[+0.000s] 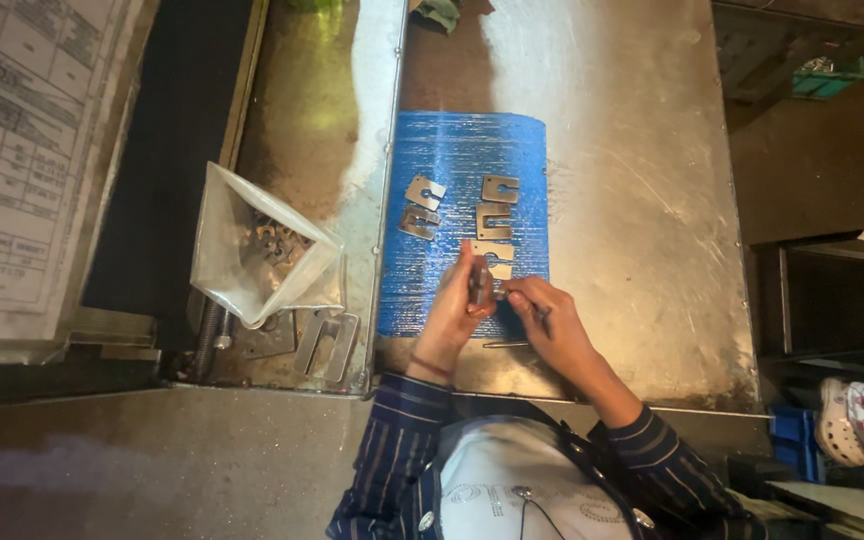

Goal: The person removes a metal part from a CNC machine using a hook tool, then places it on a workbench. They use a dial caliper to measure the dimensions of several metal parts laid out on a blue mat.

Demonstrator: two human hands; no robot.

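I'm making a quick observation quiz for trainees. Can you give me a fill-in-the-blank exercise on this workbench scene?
1. The loose metal plates lie on a ribbed mat coloured ____.
2. The left hand holds a small metal ____ upright.
3. Left of the mat, more metal parts sit inside a clear plastic ____.
4. The right hand meets the left over the mat's ____ edge.

Missing words: blue; plate; bag; near

Metal plates (492, 215) lie on the mat (452, 140); plastic bag (242, 255) lies left.
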